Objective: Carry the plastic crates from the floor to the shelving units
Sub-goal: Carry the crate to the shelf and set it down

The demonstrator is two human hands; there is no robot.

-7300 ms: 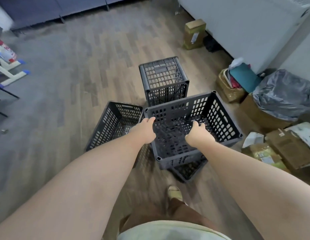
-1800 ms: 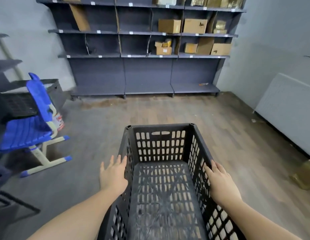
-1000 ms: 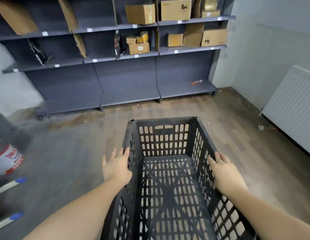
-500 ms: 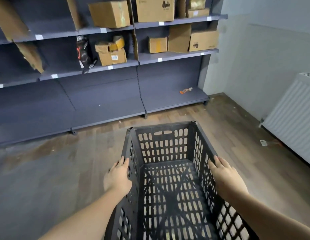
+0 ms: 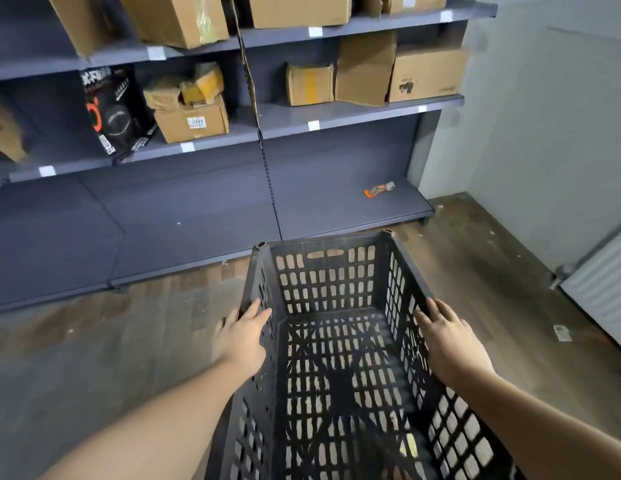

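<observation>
While one black plastic crate (image 5: 340, 358) is carried above the wooden floor (image 5: 136, 327), two hands press flat against its outer walls: the left hand (image 5: 241, 341) lies on the left wall with fingers straight, and the right hand (image 5: 449, 341) lies on the right wall, fingers likewise extended along the rim. Neither hand curls round anything. The crate is open-topped, its walls and base pierced with slots, and nothing lies inside it; the floor shows through the base. Its far end is near the front edge of the lowest board of the grey shelving units (image 5: 198, 216), not touching it. That lowest board carries one small orange object (image 5: 378, 189), too small to identify. The shelf above holds about seven cardboard boxes (image 5: 427, 74) and one black printed box (image 5: 115, 112), while the upper shelf shows at least four more cardboard boxes, cut off by the frame. One white radiator (image 5: 603, 289) stands at the right wall
</observation>
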